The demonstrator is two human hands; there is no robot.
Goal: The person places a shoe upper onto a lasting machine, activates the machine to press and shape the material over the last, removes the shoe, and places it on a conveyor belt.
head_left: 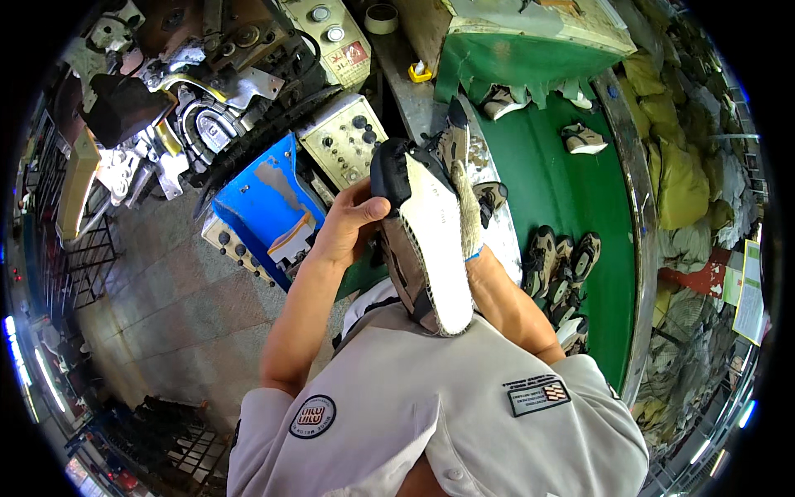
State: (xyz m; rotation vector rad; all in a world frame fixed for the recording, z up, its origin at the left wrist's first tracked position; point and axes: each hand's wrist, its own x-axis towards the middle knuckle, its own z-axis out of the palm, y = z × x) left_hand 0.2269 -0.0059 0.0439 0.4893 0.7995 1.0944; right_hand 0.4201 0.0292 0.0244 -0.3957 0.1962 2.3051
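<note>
A brown and black shoe upper [431, 240] is held up in front of my chest, its white underside facing me and its black toe end uppermost. My left hand [352, 219], bare, is closed on its left side near the toe, thumb pressed on the edge. My right hand [469, 215], in a pale knit glove, is closed on the right side, mostly hidden behind the shoe upper. Just beyond the glove, more brown and black shoes [455, 137] lie on the metal ledge.
A green conveyor belt [609, 199] at the right carries several shoes [561, 269], under a green-flapped hood [530, 62]. To the left stand a machine [211, 124], a control box [342, 141] and a blue bin [269, 195]. Sacks [683, 178] are piled at far right.
</note>
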